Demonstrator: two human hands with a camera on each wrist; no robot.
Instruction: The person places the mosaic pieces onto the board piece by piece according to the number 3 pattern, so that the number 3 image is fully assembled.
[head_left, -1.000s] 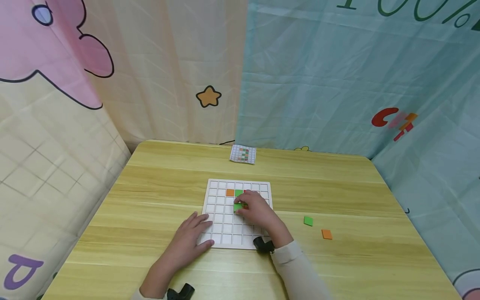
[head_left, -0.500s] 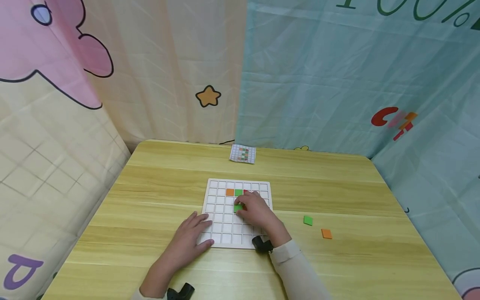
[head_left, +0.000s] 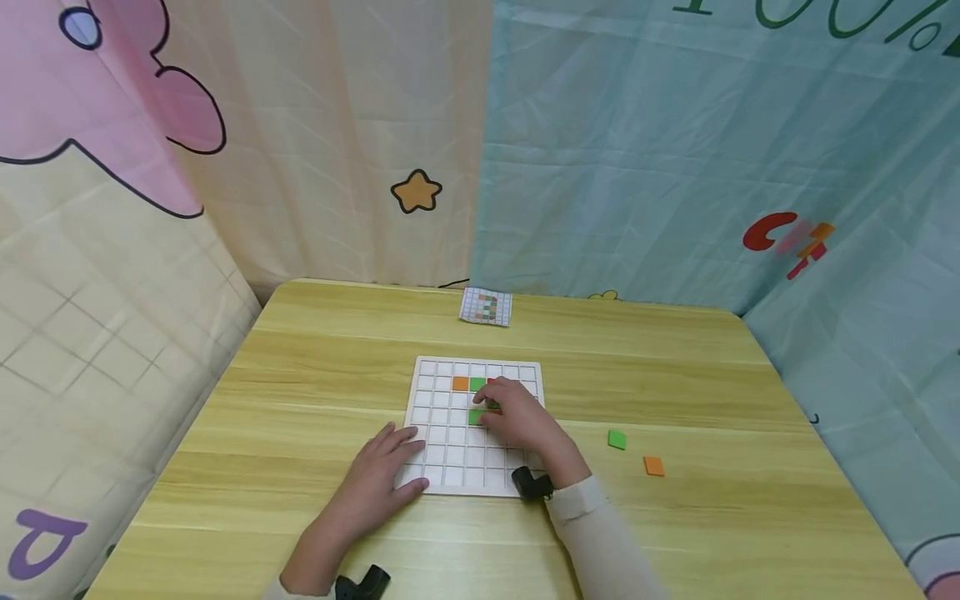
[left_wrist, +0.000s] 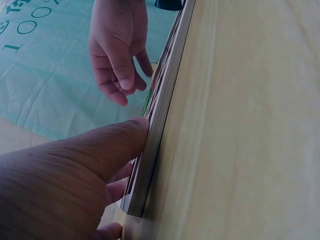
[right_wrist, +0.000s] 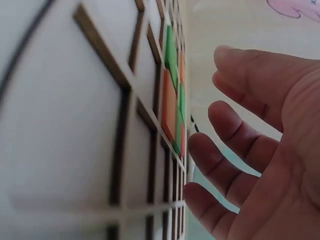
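Note:
A white grid board (head_left: 453, 477) lies on the table, with coloured square tiles set in its cells. My left hand (head_left: 375, 475) rests spread at the board's near left corner, its fingertips over the left edge and thumb at the front edge. My right hand (head_left: 519, 417) hovers over the board's middle. In the right wrist view its fingers are loosely bent with nothing between them, beside an orange tile (right_wrist: 169, 105) and a green tile (right_wrist: 171, 55). The head view shows another orange tile (head_left: 460, 384) in the back row; the right hand partly hides a red one there.
A loose green tile (head_left: 617, 440) and a loose orange tile (head_left: 654, 467) lie on the table right of the board. Behind the board is a small card (head_left: 486, 307) printed with a coloured grid pattern. Printed curtains (head_left: 645, 167) rise behind the table.
My right hand has drawn slightly to the right, uncovering more of the green tile near its thumb. The left hand and the loose tiles have stayed in place.

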